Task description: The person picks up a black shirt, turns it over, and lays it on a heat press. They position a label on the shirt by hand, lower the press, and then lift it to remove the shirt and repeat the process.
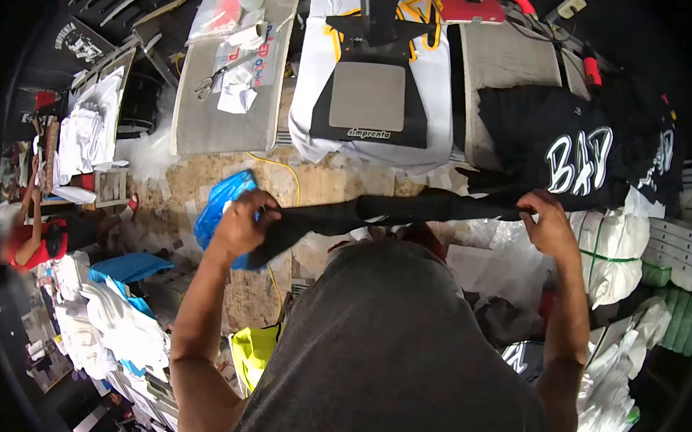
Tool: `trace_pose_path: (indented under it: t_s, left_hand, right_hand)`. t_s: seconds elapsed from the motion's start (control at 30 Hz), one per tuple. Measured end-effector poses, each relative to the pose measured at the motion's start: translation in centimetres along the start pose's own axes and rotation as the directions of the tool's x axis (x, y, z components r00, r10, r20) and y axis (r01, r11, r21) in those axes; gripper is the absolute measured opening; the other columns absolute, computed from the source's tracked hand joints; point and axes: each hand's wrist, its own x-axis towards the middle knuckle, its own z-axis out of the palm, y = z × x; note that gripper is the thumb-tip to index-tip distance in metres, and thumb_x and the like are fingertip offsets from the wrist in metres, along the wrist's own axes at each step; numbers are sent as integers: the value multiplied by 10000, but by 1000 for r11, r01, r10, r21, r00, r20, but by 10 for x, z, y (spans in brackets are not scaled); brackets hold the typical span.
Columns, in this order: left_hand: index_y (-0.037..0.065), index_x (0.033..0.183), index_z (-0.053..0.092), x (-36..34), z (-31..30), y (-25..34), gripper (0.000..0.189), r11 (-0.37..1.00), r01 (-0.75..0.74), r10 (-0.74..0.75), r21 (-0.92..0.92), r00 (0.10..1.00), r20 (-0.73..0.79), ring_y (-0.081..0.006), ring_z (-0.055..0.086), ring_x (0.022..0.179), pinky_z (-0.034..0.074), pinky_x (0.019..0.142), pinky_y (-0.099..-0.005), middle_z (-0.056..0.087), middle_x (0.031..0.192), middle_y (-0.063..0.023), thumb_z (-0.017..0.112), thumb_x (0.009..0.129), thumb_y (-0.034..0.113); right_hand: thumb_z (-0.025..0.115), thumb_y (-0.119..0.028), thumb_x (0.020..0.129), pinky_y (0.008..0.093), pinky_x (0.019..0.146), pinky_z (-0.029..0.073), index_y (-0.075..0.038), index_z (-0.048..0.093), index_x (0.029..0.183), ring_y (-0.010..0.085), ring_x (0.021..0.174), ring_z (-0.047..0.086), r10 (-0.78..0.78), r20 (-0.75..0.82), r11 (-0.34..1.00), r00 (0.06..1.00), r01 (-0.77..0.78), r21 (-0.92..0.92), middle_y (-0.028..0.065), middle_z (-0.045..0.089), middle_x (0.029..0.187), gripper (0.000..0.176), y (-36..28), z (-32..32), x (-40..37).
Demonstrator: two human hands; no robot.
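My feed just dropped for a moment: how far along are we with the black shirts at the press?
Looks done: a pile of printed black shirts lies at the right. In hand: the left hand and right hand grip a black garment stretched between them, before the heat press. Left: it shows no print and is not on the press, where a white shirt lies.

Press plate (367, 96) centre rear, on a spread shirt (440, 103); board (209, 124) to its left, scissors (216, 77) lying on it; shirt pile (572, 143) to its right; garment (410, 210) stretched in front, gripped between left hand (242, 224) and right hand (548, 220); bag (216, 204) beneath left hand; wrapped bundles (609, 260) far right
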Motion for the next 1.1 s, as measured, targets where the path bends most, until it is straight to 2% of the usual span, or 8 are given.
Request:
trace_pose_path:
  t_s: [0.13, 0.23, 0.3, 0.43, 0.7, 0.87, 0.93, 1.1]
  left_hand:
    - [3, 929, 616, 6, -19, -11, 153, 987, -24, 20, 158, 1000, 23, -238, 651, 739, 513, 652, -335, 679, 864, -128, 722, 821, -21]
    - [24, 965, 583, -6, -7, -29, 169, 998, -2, -4, -57, 994, -110, -296, 704, 817, 547, 692, -363, 700, 920, -159, 691, 850, -37]
    - [17, 959, 555, -8, -7, -37, 156, 917, 305, -319, -258, 948, -14, -245, 727, 813, 564, 694, -340, 714, 907, -154, 676, 875, -35]
    - [5, 994, 627, -4, -23, -51, 145, 970, 177, -191, -167, 979, -74, -170, 693, 706, 538, 631, -313, 719, 866, -123, 710, 876, 14]
    - [-15, 984, 666, 66, -109, -8, 162, 991, 126, -119, 34, 978, -171, -152, 664, 770, 525, 698, -292, 710, 845, -102, 725, 836, 16]
    - [-30, 1129, 635, 175, -93, -52, 226, 994, 100, -90, 43, 978, -188, -146, 673, 924, 525, 829, -273, 699, 1003, -99, 671, 908, 0]
    - [0, 1153, 644, 204, -72, -76, 321, 998, 21, -39, -56, 934, -355, -189, 705, 925, 543, 781, -292, 714, 967, -144, 667, 837, -52]
    - [14, 1165, 649, 246, -1, -86, 380, 970, 149, -167, -192, 983, -81, -251, 704, 996, 539, 884, -348, 712, 1037, -168, 558, 806, -71]
  right_hand:
    - [655, 52, 813, 360, 698, 498, -37, 646, 1000, 289, 786, 633, 143, -121, 985, 982, -129, 111, 141, 648, 913, 207, -18, 40, -6]
    - [609, 41, 875, 300, 686, 488, -18, 633, 1013, 191, 783, 641, 371, -70, 871, 926, -321, 371, 113, 661, 898, 152, -12, 79, -15]
    - [596, 34, 891, 297, 662, 486, -16, 629, 1019, 176, 749, 636, 382, -117, 643, 917, -173, 746, 110, 662, 877, 141, -14, 96, -16]
    - [615, 23, 897, 299, 650, 490, 9, 637, 1003, 134, 690, 617, 321, -100, 929, 942, -293, 227, 111, 695, 815, 109, -38, 69, -10]
    - [772, -73, 826, 282, 670, 506, 9, 713, 990, 156, 683, 640, 250, -315, 959, 916, -189, 213, 108, 713, 798, 192, -59, -7, 43]
    - [778, -110, 838, 260, 628, 479, -30, 700, 1099, 138, 672, 584, 122, -511, 980, 851, -22, 198, 92, 666, 932, 283, -9, 10, 161]
    - [772, -109, 848, 254, 627, 476, -35, 700, 1104, 131, 680, 585, 134, -512, 971, 848, -8, 240, 91, 669, 939, 276, 2, 23, 187]
    - [678, -70, 916, 295, 769, 544, -59, 671, 1160, 204, 907, 689, 236, -296, 856, 925, -54, 514, 129, 694, 1038, 244, 9, 84, 242]
